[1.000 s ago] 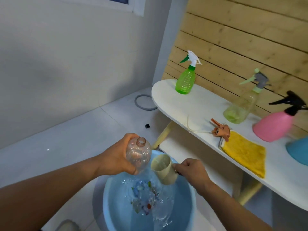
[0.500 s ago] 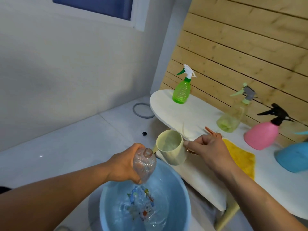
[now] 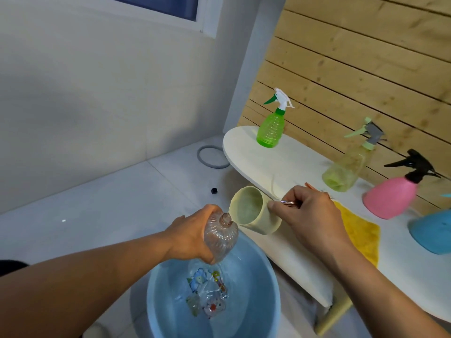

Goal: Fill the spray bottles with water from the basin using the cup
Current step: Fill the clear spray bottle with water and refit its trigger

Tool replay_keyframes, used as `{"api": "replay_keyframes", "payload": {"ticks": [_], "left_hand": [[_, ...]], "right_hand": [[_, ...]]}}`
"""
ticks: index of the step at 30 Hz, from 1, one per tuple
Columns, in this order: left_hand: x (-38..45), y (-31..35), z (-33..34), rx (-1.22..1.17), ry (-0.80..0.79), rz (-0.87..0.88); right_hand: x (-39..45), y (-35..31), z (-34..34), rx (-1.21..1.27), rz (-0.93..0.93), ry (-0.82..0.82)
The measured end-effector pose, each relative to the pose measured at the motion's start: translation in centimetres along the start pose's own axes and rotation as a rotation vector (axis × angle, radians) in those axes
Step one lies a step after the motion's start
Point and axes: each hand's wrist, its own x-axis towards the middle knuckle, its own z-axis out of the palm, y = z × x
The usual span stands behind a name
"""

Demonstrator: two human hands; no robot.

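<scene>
My left hand [image 3: 189, 236] grips a clear ribbed bottle [image 3: 220, 236] with no sprayer on its open neck, held over the blue basin [image 3: 266, 284] of water. My right hand [image 3: 308, 217] holds the cream cup [image 3: 253, 213] by its handle. The cup is tipped on its side, its rim right at the bottle's neck. On the white table [image 3: 275, 162] stand a green spray bottle [image 3: 271, 128], a pale yellow-green one [image 3: 346, 170] and a pink one with a black sprayer [image 3: 390, 197].
A yellow cloth [image 3: 358, 235] lies on the table by my right wrist. A blue object [image 3: 432, 230] sits at the right edge. A grey ring [image 3: 211, 157] and a small black piece [image 3: 214, 190] lie on the floor. A wooden slat wall backs the table.
My right hand lifted the cup out of the basin and tipped it toward the bottle's neck. The left hand kept the bottle over the basin.
</scene>
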Motion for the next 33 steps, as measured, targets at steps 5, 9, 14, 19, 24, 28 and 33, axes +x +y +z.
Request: {"api": "replay_keyframes", "payload": {"ticks": [5, 9, 14, 19, 24, 28, 33], "left_hand": [[0.0, 0.0, 0.1, 0.024, -0.005, -0.013], [0.1, -0.1, 0.2, 0.031, -0.003, -0.023], [0.2, -0.2, 0.3, 0.041, -0.007, -0.014], [0.5, 0.0, 0.4, 0.032, 0.003, -0.009], [0.8, 0.3, 0.7, 0.007, -0.005, -0.001], [0.9, 0.5, 0.9, -0.012, -0.010, -0.004], [1.0, 1.0, 1.1, -0.002, -0.028, -0.001]], "right_hand": [[-0.2, -0.5, -0.1, -0.072, -0.059, 0.042], [-0.5, -0.9, -0.4, -0.082, -0.089, 0.044], [-0.5, -1.0, -0.7, -0.087, -0.102, 0.060], [-0.5, -1.0, -0.8, -0.151, -0.134, 0.080], [-0.5, -0.7, -0.9, -0.224, -0.168, 0.109], [-0.8, -0.7, -1.1, -0.303, -0.230, 0.145], [-1.3, -0.5, -0.8, -0.422, -0.335, 0.203]]}}
